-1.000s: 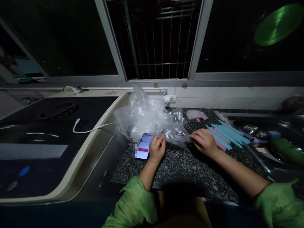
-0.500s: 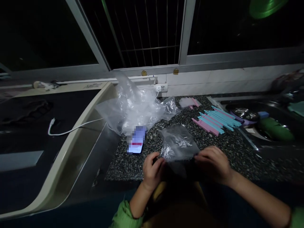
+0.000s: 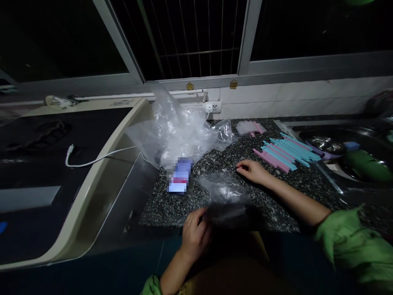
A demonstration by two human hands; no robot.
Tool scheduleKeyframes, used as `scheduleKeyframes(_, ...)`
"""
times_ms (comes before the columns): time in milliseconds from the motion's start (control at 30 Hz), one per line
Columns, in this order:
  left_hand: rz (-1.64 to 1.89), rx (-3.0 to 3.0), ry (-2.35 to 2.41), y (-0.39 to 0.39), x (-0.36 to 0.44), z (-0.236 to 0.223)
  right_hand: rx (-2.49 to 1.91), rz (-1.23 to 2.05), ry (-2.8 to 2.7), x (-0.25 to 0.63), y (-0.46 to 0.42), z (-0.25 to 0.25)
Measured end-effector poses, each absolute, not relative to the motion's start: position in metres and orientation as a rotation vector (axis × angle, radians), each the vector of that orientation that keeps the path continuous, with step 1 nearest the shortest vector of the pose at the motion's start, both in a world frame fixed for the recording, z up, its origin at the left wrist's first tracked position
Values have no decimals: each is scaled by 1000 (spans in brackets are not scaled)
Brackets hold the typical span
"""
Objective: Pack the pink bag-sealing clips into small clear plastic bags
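Observation:
My left hand (image 3: pixel 196 234) is at the counter's front edge, its fingers closed on the near left corner of a clear plastic bag (image 3: pixel 229 192). The bag lies partly flat and crumpled, its near part in shadow. My right hand (image 3: pixel 252 172) is off the bag, just beyond its far right side. Its fingers are loosely bent, with a small gap at the thumb and nothing visible between them. Right of that hand lies a spread of pink and light-blue plastic strips (image 3: pixel 287 152). Behind them is a small translucent packet (image 3: pixel 247 127) with pink pieces on it.
A lit phone (image 3: pixel 180 176) lies left of the bag. A large heap of clear plastic bags (image 3: pixel 184 137) stands behind it. A white cable (image 3: pixel 101 157) crosses a beige-edged appliance (image 3: pixel 76 196) at left. A sink (image 3: pixel 307 127) with a metal bowl (image 3: pixel 325 144) is at right.
My right hand has let go of the bag's right side and moved forward and left, past the bag. The bag has sagged and crumpled. My left hand remains at its corner.

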State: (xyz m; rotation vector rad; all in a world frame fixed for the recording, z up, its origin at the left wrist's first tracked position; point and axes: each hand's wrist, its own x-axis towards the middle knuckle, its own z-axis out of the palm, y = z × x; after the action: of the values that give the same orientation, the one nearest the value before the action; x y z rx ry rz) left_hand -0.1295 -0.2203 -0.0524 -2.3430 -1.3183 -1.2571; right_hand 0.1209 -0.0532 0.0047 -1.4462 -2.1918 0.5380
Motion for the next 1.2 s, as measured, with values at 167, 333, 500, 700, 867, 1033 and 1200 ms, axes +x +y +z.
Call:
scheduleKeyframes(167,-1214,-2344,-1355,-228,-133,-50,-1516,444,-2363,79,-38,3)
scheduleKeyframes(333,-1215,-2345,-1368,-230,-136,-54,-1515,372,-2566,58,-40,5)
scheduleKeyframes(500,-1255,-2365,-1401,-235,-140,-56,-1478,223,-2592,69,-44,3)
scheduleKeyframes(700,-1297,-2335,-1464,-241,-139,-58,-1611,202,-2437,102,-43,-4)
scheduleKeyframes(867,-1228,-2284,-1505,-247,-142,-66,-1529,319,-2363,100,-55,-6)
scheduleKeyframes(1033,-1192,-2279,-1474,-252,-143,-65,-1393,346,-2533,74,-77,-4)
scheduleKeyframes(1200,-1288,-2263,-1548,-253,-143,-51,-1411,332,-2540,74,-74,-3)
